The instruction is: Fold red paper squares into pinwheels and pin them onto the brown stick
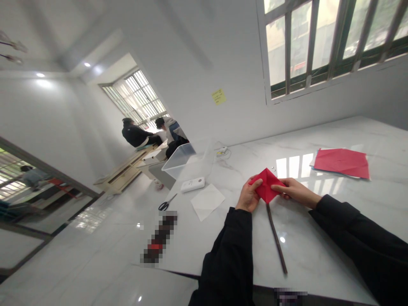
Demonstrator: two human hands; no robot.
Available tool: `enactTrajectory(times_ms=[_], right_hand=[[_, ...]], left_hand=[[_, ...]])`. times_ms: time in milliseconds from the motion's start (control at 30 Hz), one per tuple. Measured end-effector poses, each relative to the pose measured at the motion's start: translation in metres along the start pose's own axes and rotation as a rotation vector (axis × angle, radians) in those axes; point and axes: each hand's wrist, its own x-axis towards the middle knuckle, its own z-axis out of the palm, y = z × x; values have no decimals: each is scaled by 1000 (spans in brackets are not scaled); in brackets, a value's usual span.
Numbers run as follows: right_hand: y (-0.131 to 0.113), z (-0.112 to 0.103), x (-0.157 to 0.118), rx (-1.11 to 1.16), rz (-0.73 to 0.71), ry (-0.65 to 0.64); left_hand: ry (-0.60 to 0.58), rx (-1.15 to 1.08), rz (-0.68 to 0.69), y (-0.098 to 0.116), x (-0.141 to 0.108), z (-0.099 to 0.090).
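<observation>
A folded red paper diamond [267, 187] is held between my two hands over the white marbled table. My left hand [249, 196] is closed on its left corner, with the thumb lying on top. At the right corner my right hand [295, 192] pinches the paper, thumb on the front face and fingers behind. Below the paper's bottom corner a thin dark brown stick [276, 238] runs down toward the table's front edge; whether it touches the paper I cannot tell.
Red sheets [342, 162] lie stacked at the right. Left of my hands are a white sheet [208, 202], a white device [193, 184], black scissors [164, 205] and a clear bin [178, 160]. A blurred dark item [159, 238] lies near the left edge. People sit far back.
</observation>
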Motion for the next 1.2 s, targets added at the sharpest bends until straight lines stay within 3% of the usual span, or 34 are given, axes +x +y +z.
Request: enactTrajectory(times_ms=[300,633,833,1033,1200], right_hand=[[2,0,1,-51,-27,18],[7,0,3,-54,-43,19],[-1,2,0,-36,-24,16],[2,2,2,29,-9,42],[3,2,2,16,-25,11]], left_hand=[[-23,-11,-48,-4,-3,9],[-28,82,-20,-6,-5,7],[44,104,24,-3,-5,9],[-74,115,103,4,-8,13],[-49,249,113,-1,-4,9]])
